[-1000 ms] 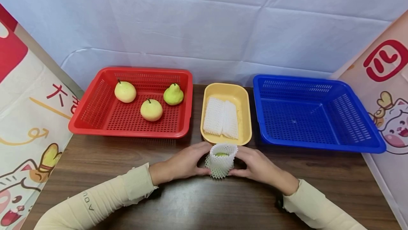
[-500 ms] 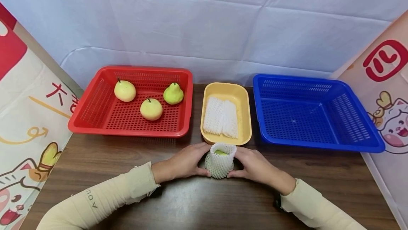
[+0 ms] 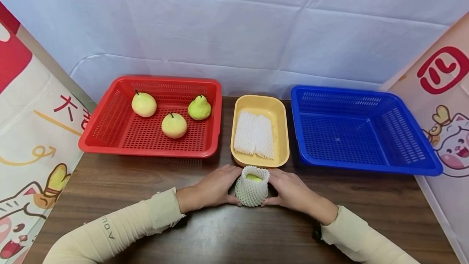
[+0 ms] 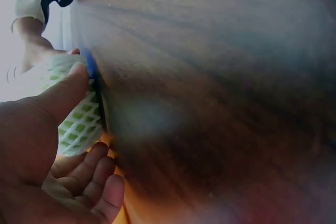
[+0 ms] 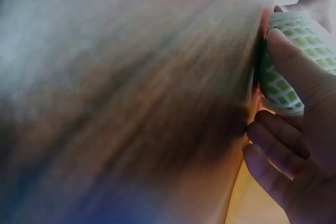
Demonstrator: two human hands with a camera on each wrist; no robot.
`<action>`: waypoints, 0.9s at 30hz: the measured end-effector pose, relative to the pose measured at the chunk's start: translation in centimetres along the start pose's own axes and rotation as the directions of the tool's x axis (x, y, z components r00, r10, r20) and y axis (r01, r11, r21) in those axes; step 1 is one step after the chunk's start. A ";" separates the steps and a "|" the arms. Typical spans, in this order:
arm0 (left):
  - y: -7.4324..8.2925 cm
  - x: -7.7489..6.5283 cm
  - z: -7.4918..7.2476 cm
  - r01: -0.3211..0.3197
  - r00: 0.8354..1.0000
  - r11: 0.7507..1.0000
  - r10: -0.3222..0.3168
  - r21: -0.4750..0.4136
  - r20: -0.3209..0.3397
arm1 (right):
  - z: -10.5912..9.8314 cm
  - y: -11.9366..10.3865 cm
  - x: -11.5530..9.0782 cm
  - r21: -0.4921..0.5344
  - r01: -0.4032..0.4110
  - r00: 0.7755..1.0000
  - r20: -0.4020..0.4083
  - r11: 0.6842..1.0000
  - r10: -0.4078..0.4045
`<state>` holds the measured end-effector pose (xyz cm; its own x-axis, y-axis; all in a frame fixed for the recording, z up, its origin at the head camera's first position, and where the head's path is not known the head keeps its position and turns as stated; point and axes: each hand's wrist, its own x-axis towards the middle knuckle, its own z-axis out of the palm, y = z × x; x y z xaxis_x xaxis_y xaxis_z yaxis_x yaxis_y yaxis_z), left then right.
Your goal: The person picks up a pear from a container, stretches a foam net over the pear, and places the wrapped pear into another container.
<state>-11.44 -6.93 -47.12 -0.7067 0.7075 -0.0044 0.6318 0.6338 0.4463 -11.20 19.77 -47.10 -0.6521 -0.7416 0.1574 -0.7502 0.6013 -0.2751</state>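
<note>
A white foam fruit net (image 3: 251, 194) stands upright on the table, stretched round a green pear (image 3: 254, 177) whose top shows through the net's open upper end. My left hand (image 3: 218, 186) holds it from the left, thumb on the near side and fingers behind. From the right my right hand (image 3: 293, 191) grips it the same way. In the left wrist view, green skin shows through the mesh of the net (image 4: 80, 127) beside my thumb. The right wrist view has my other thumb lying along the net (image 5: 286, 85), with the fingers curled below it.
Behind the hands, a yellow tray (image 3: 281, 142) holds flat white foam nets (image 3: 246, 133). To its left, a red basket (image 3: 146, 151) contains two pale yellow pears (image 3: 174, 125) and a green pear (image 3: 199, 108). A blue basket (image 3: 337, 142) stands at the right.
The foam net has come down lower and sits more evenly round the pear, its lower edge drawn in. Both hands have shifted slightly with it. Baskets and tray have not moved.
</note>
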 end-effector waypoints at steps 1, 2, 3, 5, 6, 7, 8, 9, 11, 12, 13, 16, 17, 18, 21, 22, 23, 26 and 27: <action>0.0 0.0 0.0 0.000 1.000 1.000 0.000 0.001 0.003 | 0.0 0.0 0.0 0.000 -0.001 1.000 0.002 1.000 0.001; 0.0 -0.1 -0.1 0.001 1.000 1.000 -0.001 -0.001 0.006 | 0.0 0.0 -0.1 0.006 -0.002 1.000 0.005 1.000 0.002; 0.1 -0.2 -0.2 0.003 1.000 1.000 -0.003 -0.008 0.008 | -0.1 0.0 -0.1 0.016 -0.005 1.000 0.009 1.000 0.005; 0.1 -0.3 -0.3 0.010 1.000 0.999 -0.010 -0.032 0.013 | -0.2 0.0 -0.1 0.042 -0.013 1.000 0.020 0.999 0.012; 0.0 -0.4 -0.4 0.014 1.000 0.998 -0.013 -0.054 0.012 | -0.3 0.0 -0.1 0.060 -0.018 1.000 0.025 0.998 0.017; 0.0 -0.5 -0.5 0.020 1.000 0.997 -0.019 -0.076 0.009 | -0.3 0.0 -0.1 0.080 -0.025 0.999 0.028 0.996 0.023; 0.0 -0.6 -0.6 0.025 1.000 0.995 -0.024 -0.096 0.002 | -0.3 0.0 -0.2 0.100 -0.033 0.999 0.028 0.994 0.030; 0.0 -0.7 -0.7 0.027 1.000 0.993 -0.028 -0.117 -0.005 | -0.4 0.0 -0.2 0.122 -0.041 0.999 0.028 0.992 0.038; 0.0 -0.9 -0.8 0.020 0.999 0.986 -0.025 -0.163 -0.030 | -0.4 0.0 -0.3 0.168 -0.049 0.999 0.017 0.985 0.047; -0.1 -0.9 -0.9 0.008 0.999 0.983 -0.017 -0.185 -0.048 | -0.4 0.0 -0.3 0.190 -0.050 0.999 0.009 0.980 0.049; -0.1 -1.0 -0.9 -0.007 0.998 0.979 -0.007 -0.203 -0.069 | -0.4 0.0 -0.4 0.214 -0.050 0.999 0.000 0.976 0.051; 0.0 -0.9 -1.0 -0.068 0.991 0.966 0.036 -0.251 -0.129 | -0.4 -0.1 -0.5 0.262 -0.036 0.999 -0.025 0.964 0.044; 0.1 -0.8 -1.1 -0.083 0.989 0.962 0.048 -0.259 -0.141 | -0.4 -0.1 -0.5 0.273 -0.030 0.999 -0.031 0.961 0.040; 0.2 -0.7 -1.0 -0.095 0.987 0.960 0.058 -0.263 -0.148 | -0.3 -0.2 -0.5 0.282 -0.026 0.999 -0.034 0.959 0.037; 0.4 -0.5 -0.8 -0.107 0.988 0.959 0.071 -0.264 -0.140 | -0.1 -0.3 -0.5 0.301 -0.018 0.999 -0.038 0.953 0.031; 0.4 -0.5 -0.7 -0.103 0.989 0.960 0.071 -0.261 -0.131 | -0.1 -0.3 -0.4 0.303 -0.019 0.999 -0.036 0.953 0.031; 0.4 -0.4 -0.5 -0.099 0.990 0.961 0.068 -0.260 -0.124 | 0.0 -0.4 -0.4 0.306 -0.024 0.999 -0.030 0.952 0.034; 0.5 -0.4 -0.3 -0.081 0.993 0.961 0.054 -0.263 -0.109 | 0.1 -0.5 -0.4 0.298 -0.031 0.999 -0.017 0.954 0.038; 0.6 -0.4 -0.2 -0.072 0.994 0.962 0.046 -0.263 -0.104 | 0.2 -0.5 -0.4 0.291 -0.033 0.999 -0.013 0.956 0.039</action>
<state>-10.90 -6.89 -46.64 -0.7060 0.6998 0.1089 0.5751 0.4767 0.6649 -10.52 19.73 -47.22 -0.6819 -0.7140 0.1588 -0.6640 0.5132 -0.5438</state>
